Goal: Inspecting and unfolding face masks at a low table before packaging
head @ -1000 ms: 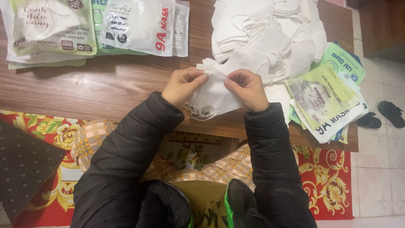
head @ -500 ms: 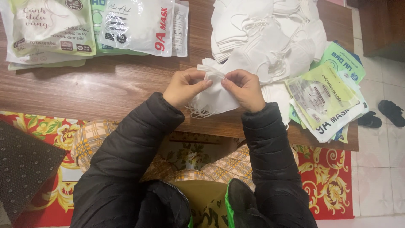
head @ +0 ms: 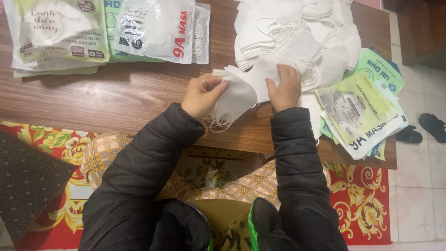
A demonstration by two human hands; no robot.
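A dark wooden surface [head: 116, 100] spans the upper frame. Below it lies a red floral rug [head: 362, 204], with a dark dotted mat [head: 28, 181] at lower left. The floor [head: 418, 186] at right is pale tile — a pair of black slippers [head: 425, 128] rests there, at the right edge.

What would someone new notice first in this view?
A big heap of white face masks fills the wooden table's far right. At its near edge the left hand and right hand hold a small stack of masks. Sealed packets lie far left.
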